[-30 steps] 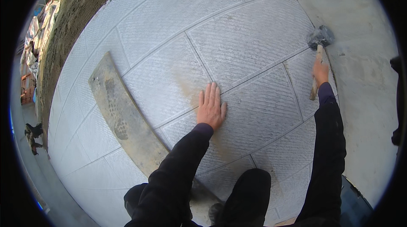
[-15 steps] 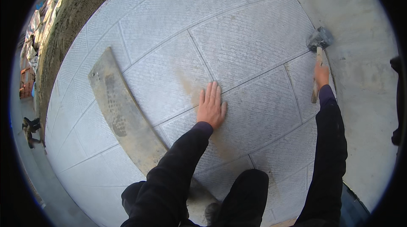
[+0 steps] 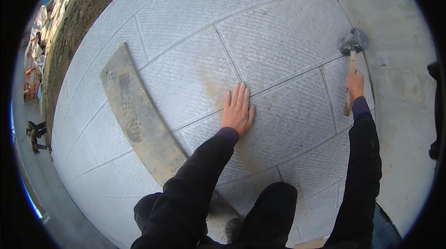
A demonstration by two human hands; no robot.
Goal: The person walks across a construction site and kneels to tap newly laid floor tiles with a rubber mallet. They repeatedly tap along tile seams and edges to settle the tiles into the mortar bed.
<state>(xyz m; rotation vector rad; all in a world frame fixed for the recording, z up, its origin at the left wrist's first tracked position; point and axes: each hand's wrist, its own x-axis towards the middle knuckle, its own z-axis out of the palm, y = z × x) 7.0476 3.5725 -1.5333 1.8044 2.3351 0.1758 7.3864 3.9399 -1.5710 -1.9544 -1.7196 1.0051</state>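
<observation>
At the lower right, a dark blue object is mostly cut off; I cannot tell whether it is a container. A long stained board lies across the grooved slabs, blocking their left side. The left hand rests flat across a joint, fingers extended and empty. The right hand's fingers are curled tight around a wooden-handled mallet, its head over the slabs' edge beside smooth concrete. Open slabs stretch ahead; soil borders them upper left.

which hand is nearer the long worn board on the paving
Left. The left hand lies flat on the paving to the right of the board; the right hand is farther right, holding the mallet.
</observation>
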